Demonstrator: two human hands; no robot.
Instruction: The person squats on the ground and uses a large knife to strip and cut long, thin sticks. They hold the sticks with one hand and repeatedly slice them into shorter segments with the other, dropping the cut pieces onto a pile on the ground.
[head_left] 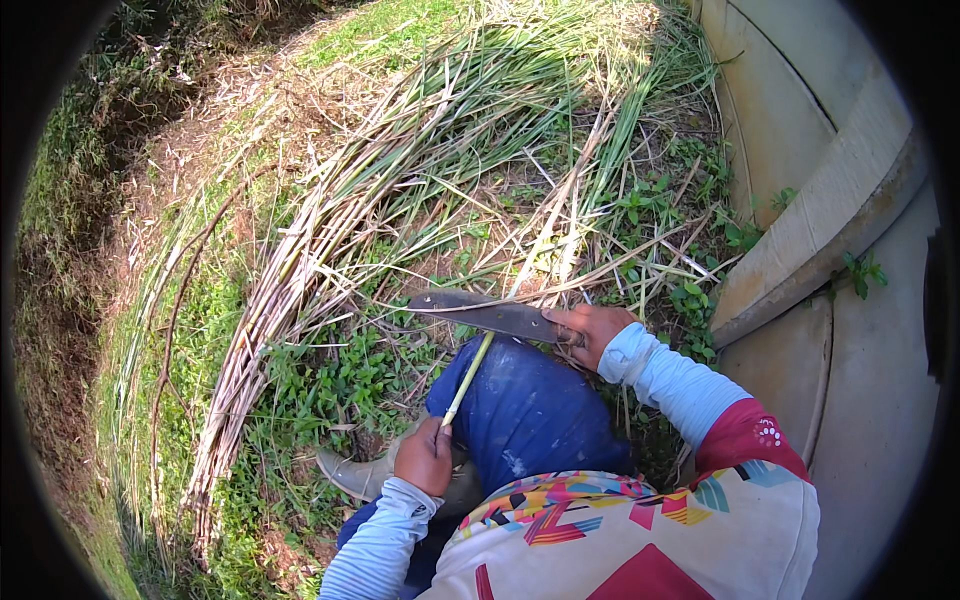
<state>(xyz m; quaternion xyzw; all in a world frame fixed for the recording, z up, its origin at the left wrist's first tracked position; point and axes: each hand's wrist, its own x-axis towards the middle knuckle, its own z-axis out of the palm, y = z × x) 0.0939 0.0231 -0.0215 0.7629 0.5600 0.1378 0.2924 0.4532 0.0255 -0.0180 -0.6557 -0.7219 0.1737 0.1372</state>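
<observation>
My left hand (pixel 425 457) is closed round the lower end of a pale green stalk (pixel 467 380), which slants up and to the right over my knee. The stalk's upper end meets the edge of a machete (pixel 485 314) with a broad dark blade. My right hand (pixel 592 332) grips the machete at its right end; the fingers cover most of the handle. The blade points left, across the stalk and just beyond my blue-trousered knee (pixel 535 410). Whether the stalk carries on under the blade I cannot tell.
A long pile of cut stalks with green leaves (pixel 330 215) lies to the left and far side. Loose dry stalks (pixel 565 225) lie ahead. A concrete wall with a sloping buttress (pixel 825 220) stands at the right. Below my left knee is a boot (pixel 350 474) among low weeds.
</observation>
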